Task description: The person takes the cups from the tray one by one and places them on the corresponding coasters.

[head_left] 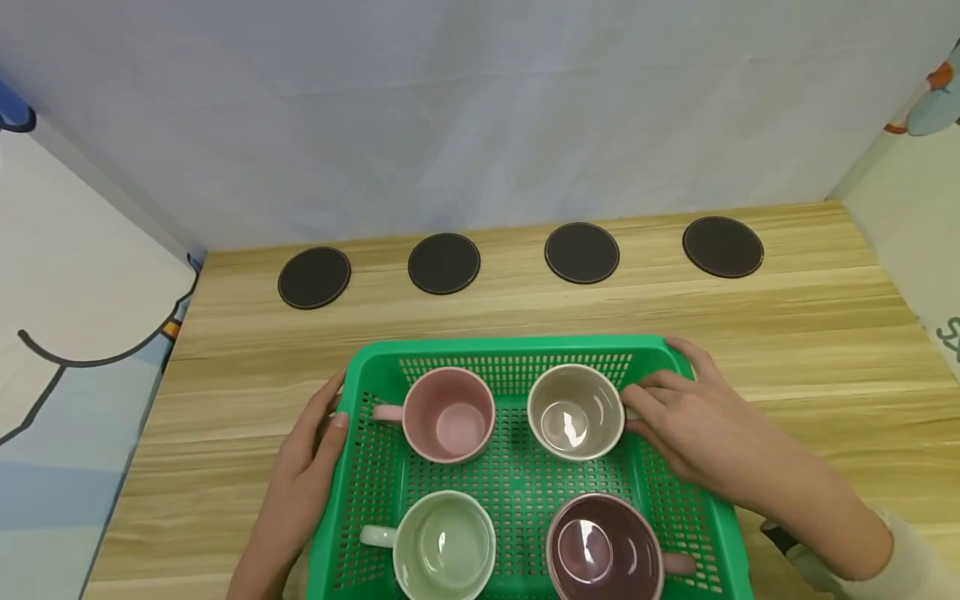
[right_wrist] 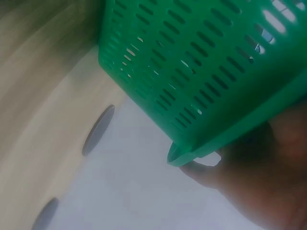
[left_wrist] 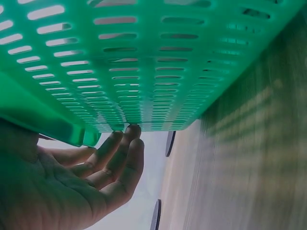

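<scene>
A green plastic basket (head_left: 517, 343) with slotted walls holds a pink mug (head_left: 448, 415), a beige mug (head_left: 576, 412), a pale green mug (head_left: 444, 546) and a dark mauve mug (head_left: 604, 546). My left hand (head_left: 303, 475) holds the basket's left side, thumb at the rim. In the left wrist view its fingertips (left_wrist: 133, 130) meet the outer slotted wall. Reaching over the right rim, my right hand (head_left: 693, 425) pinches the beige mug's handle, which the fingers mostly hide. One finger of it lies at the basket's far right corner, seen also in the right wrist view.
Behind the basket, a row of several round black coasters (head_left: 444, 263) lies along the back of the wooden table (head_left: 225, 367). A pale cloth wall (head_left: 480, 125) rises behind them. Printed panels stand at the left (head_left: 82, 275) and right sides.
</scene>
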{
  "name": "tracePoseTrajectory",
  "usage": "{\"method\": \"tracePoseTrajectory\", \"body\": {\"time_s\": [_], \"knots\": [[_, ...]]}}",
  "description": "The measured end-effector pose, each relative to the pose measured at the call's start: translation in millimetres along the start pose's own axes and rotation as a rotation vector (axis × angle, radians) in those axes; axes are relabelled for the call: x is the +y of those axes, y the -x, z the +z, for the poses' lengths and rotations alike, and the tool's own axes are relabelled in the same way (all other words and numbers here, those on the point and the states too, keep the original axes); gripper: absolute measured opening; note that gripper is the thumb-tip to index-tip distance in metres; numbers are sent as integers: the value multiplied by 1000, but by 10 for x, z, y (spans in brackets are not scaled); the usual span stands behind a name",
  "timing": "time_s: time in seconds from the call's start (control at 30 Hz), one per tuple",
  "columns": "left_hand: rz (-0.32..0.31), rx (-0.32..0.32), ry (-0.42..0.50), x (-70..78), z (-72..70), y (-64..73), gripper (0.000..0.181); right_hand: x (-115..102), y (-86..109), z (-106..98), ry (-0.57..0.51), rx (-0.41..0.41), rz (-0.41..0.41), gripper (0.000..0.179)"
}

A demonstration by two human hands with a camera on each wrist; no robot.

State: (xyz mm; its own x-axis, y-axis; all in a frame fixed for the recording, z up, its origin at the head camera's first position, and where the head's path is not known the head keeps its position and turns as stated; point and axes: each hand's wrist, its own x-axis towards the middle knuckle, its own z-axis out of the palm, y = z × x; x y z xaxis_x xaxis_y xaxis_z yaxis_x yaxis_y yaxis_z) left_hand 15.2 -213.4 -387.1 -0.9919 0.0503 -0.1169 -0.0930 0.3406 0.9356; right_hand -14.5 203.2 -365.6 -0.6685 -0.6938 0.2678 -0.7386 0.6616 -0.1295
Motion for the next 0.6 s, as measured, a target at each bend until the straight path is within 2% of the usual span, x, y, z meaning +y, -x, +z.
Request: {"method": "tracePoseTrajectory", "body": {"time_s": [0.2,0.43,0.6], "knots": [[-5,9,-2,-21,-3,17,48,-44,-29,17,-16,3,14,52],[-14,12,7,-5,12,17,48,-71,-92,59,-43,126,-19,51],[-17,2,5,-5,3,17,48,-98,-149,76,-60,167,-13,50]]}}
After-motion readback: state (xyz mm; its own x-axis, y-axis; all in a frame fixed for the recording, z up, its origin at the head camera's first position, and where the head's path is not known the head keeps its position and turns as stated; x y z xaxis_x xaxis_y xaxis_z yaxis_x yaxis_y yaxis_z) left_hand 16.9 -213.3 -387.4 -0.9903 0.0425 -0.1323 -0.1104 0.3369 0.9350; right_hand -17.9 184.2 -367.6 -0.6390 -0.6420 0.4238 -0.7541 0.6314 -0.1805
